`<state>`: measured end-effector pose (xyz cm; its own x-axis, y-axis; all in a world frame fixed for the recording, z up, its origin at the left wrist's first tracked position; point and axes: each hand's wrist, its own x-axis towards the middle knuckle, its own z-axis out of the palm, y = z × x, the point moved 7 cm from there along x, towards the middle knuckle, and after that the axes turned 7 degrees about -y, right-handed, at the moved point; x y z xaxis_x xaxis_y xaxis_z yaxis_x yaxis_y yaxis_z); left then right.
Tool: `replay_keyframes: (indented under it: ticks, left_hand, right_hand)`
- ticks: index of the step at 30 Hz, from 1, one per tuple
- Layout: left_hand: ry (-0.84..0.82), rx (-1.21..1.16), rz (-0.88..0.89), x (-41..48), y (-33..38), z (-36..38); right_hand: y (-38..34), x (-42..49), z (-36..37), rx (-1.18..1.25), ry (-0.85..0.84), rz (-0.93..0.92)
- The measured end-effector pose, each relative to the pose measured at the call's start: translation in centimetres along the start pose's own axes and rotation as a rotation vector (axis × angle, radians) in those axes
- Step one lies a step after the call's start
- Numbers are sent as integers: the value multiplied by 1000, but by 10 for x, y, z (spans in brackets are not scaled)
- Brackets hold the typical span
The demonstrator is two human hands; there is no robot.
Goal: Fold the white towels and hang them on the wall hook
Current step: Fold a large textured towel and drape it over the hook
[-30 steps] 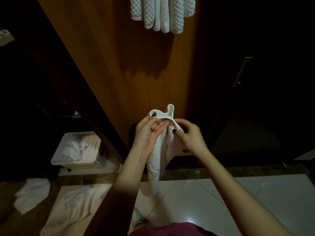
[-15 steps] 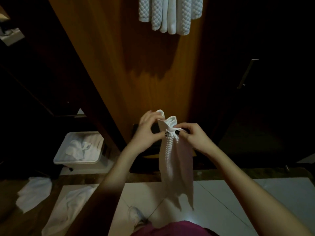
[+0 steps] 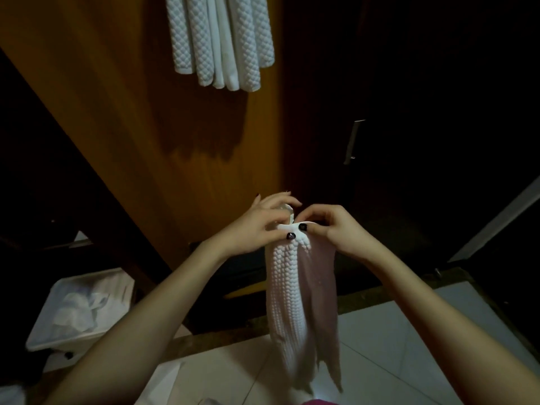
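While the towel [image 3: 301, 293] hung lengthwise before the wall [image 3: 146, 127], you pinched its top edge in both hands, left hand [image 3: 257, 226] and right hand [image 3: 336, 229] curled on it with thumbs close together, below the hung towels [image 3: 222, 39], with the bin [image 3: 43, 337] of cloths down at your left.

White waffle-weave towel [image 3: 292, 296]: folded lengthwise, hanging vertically, held at top edge. Folded white towels [image 3: 222, 39]: hanging together high on wooden wall panel [image 3: 131, 127].
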<state>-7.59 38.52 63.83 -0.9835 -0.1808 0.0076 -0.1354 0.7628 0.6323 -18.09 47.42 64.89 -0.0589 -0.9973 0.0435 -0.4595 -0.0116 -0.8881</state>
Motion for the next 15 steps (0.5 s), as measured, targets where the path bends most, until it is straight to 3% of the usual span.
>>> replay_keyframes:
  ticks: [4,9,15]
  left_hand:
    - [156,-228,-71,9,5,-15]
    - [201,-263,-17,10,16,-38]
    - [211,-352,-18,9,9,-59]
  right_hand:
    - [-9,-13,-32,-14,154,-73]
    - [1,-22,-53,3,302,13]
    - [2,-3,-40,-79,179,54]
